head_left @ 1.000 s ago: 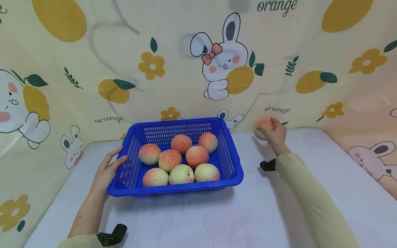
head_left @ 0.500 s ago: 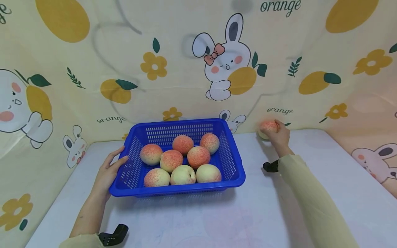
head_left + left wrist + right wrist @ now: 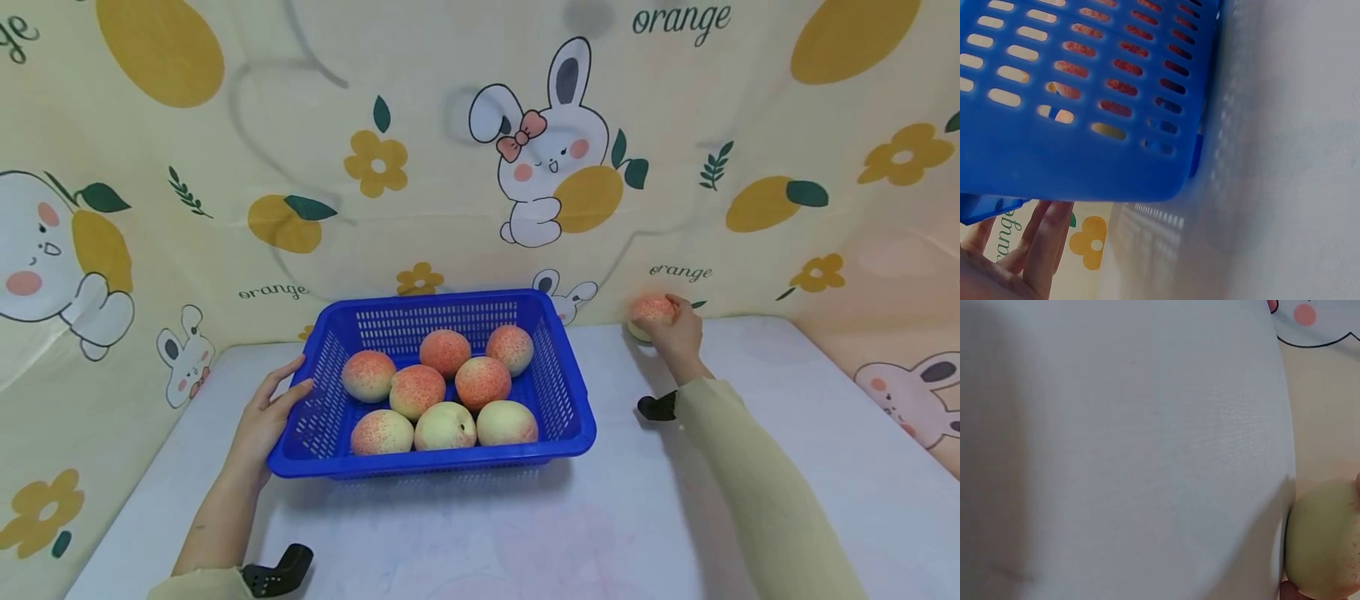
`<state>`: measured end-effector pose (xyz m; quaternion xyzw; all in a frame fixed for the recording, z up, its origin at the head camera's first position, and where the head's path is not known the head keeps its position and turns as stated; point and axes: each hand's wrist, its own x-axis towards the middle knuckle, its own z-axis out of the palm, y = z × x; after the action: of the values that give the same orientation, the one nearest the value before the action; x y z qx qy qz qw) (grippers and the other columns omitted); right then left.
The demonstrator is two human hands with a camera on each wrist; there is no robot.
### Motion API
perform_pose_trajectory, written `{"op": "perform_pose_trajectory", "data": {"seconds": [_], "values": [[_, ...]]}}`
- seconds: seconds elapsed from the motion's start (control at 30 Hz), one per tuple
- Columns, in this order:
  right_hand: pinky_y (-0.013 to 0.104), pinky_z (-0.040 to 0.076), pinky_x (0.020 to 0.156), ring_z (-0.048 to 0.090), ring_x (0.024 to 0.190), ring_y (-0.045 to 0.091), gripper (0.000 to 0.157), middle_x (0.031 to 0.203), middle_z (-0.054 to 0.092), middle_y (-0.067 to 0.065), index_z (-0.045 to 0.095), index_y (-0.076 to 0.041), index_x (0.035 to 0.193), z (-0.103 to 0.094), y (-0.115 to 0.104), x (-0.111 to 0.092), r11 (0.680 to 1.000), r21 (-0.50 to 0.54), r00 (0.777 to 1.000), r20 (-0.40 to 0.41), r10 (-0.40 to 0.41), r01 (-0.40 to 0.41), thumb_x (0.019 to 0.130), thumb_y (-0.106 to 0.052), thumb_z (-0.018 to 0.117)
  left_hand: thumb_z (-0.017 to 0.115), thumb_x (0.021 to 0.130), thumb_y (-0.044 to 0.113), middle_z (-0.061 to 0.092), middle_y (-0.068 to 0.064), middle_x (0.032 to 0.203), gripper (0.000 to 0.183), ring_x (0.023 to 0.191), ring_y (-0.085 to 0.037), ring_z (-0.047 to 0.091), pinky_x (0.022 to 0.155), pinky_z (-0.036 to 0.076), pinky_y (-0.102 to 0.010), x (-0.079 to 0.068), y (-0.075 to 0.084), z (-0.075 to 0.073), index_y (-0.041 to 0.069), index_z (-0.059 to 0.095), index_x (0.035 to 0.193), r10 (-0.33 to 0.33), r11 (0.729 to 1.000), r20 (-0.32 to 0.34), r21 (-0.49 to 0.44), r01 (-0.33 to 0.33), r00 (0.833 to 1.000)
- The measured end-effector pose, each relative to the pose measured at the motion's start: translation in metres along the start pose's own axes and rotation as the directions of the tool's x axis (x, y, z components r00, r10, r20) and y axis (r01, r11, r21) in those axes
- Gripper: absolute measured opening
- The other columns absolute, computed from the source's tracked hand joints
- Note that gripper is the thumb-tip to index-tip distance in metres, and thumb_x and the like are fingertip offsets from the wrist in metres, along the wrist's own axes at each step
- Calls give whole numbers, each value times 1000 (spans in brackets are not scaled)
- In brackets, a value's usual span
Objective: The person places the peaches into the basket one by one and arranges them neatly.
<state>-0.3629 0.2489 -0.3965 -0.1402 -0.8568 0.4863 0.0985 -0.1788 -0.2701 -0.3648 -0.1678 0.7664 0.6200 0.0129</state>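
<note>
On the left, my left hand (image 3: 258, 425) holds the left rim of a blue plastic basket (image 3: 431, 463), its fingertips right at the edge. In the left wrist view, the fingers (image 3: 1047, 244) show beside the basket's slotted wall (image 3: 1085, 169). Several peaches lie inside, some reddish like the peach (image 3: 483, 382) and some pale like the peach (image 3: 507, 422) at the front. At the table's far edge, right of the basket, my right hand (image 3: 681, 340) grips another peach (image 3: 652, 309). That peach's pale underside (image 3: 1319, 537) shows in the right wrist view.
A white table (image 3: 480, 533) carries the basket. Right behind it hangs a cream cloth (image 3: 435, 50) printed with rabbits, flowers and oranges. Black curved pieces (image 3: 288, 571) stick out at both wrists.
The head view has shifted slightly. Both hands, the basket and the peaches keep the same places relative to one another.
</note>
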Motion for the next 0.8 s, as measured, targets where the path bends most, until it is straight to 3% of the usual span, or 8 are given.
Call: {"op": "perform_pose_trajectory", "data": {"seconds": [0.1,0.37,0.53,0.63,0.8], "values": [[50,23,116,26,139,38,82,154,23,24,23,-8,151,-1,0,-3,1000,19,1000,9,0,0,86,-24,69,48,97,47,23,-19,157,63,135,-41,37,103,38,-53,0,-1,1,33,20,153,0,1000,-2,2,0,1000],[50,28,113,30,136,37,79,152,27,22,24,-10,151,1,-5,-13,998,54,998,49,-34,32,87,-24,68,48,97,47,23,-19,157,64,135,-40,38,104,38,-53,0,0,0,34,20,153,-3,1000,-4,5,3,1000],[39,41,93,37,125,34,79,148,30,24,25,-12,151,2,-9,-22,997,53,994,89,-64,59,88,-30,68,47,97,47,22,-18,157,64,136,-41,36,105,37,-54,-1,2,1,33,20,153,-1,1000,-2,7,1,1000],[28,40,82,40,120,32,79,145,33,24,26,-12,151,2,-9,-27,995,53,991,106,-85,80,87,-32,69,47,98,47,22,-18,157,63,136,-40,36,106,36,-54,-2,2,1,33,20,153,-2,1000,3,4,2,1000],[28,42,82,43,120,33,81,146,33,23,27,-13,150,2,-13,-33,993,67,986,130,-107,99,86,-35,71,47,97,47,21,-19,157,64,137,-42,35,106,35,-55,-3,2,1,33,20,153,-4,1000,8,4,4,1000]]}}
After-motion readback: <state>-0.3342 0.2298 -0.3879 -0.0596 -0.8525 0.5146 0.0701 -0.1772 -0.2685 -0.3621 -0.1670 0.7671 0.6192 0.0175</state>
